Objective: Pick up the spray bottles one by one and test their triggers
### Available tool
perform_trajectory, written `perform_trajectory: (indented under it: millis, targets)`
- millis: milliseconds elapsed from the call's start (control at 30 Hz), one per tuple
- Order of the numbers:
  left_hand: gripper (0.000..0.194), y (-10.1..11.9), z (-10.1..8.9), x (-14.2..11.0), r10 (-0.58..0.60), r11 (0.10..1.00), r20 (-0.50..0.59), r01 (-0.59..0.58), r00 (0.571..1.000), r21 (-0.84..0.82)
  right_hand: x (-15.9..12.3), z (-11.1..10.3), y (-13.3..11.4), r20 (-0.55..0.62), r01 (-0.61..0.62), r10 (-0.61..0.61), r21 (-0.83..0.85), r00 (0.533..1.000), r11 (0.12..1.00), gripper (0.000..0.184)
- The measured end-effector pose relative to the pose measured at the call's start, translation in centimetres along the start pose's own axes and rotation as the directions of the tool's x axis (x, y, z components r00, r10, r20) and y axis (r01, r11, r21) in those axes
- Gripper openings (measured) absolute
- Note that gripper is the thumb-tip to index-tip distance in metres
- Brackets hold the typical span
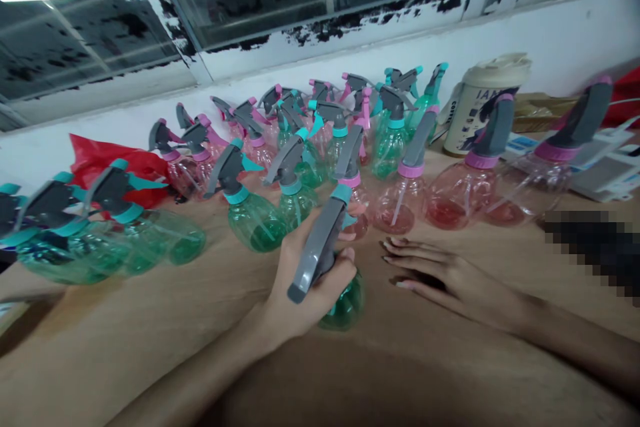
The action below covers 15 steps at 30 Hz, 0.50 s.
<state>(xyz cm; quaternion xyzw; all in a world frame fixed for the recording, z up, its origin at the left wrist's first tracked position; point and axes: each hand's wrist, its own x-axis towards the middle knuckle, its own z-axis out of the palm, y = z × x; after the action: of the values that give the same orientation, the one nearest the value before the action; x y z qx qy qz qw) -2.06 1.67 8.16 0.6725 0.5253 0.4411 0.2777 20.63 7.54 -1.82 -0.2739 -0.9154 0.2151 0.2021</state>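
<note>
Left hand (295, 317), fingers around green spray bottle (346, 307); right hand (453, 273), fingers spread, empty: forward drift could topple pink-collared bottles (453, 197).

Left hand (309, 310) curled in a grip, near centre, thumb bent; right hand (457, 273) palm down at right, fingers loosely spread, pointing left!
</note>
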Motion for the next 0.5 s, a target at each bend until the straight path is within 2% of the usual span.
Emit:
perform_trajectory:
  millis: [100,233,400,500]
  targets:
    - [0.029,0.06,-0.14,0.1,0.03,0.998,0.017,-0.029,0.999,-0.063,-0.03,0.03,0.08,0.006,0.003,-0.002,-0.027,1.0,1.0,0.034]
    - [0.022,-0.1,-0.3,0.08,-0.013,0.994,0.053,0.019,0.999,-0.11,-0.01,-0.05,-0.04,0.005,0.01,-0.009,-0.021,1.0,1.0,0.033]
    - [0.013,-0.19,-0.49,-0.08,0.014,0.997,0.042,-0.011,0.999,-0.075,0.02,-0.09,-0.19,0.013,-0.003,0.003,-0.036,1.0,0.999,0.034]
    - [0.008,-0.14,-0.53,-0.13,-0.01,1.0,0.022,0.011,1.0,-0.023,0.02,-0.05,-0.09,0.018,0.004,-0.003,-0.053,1.0,0.999,0.035]
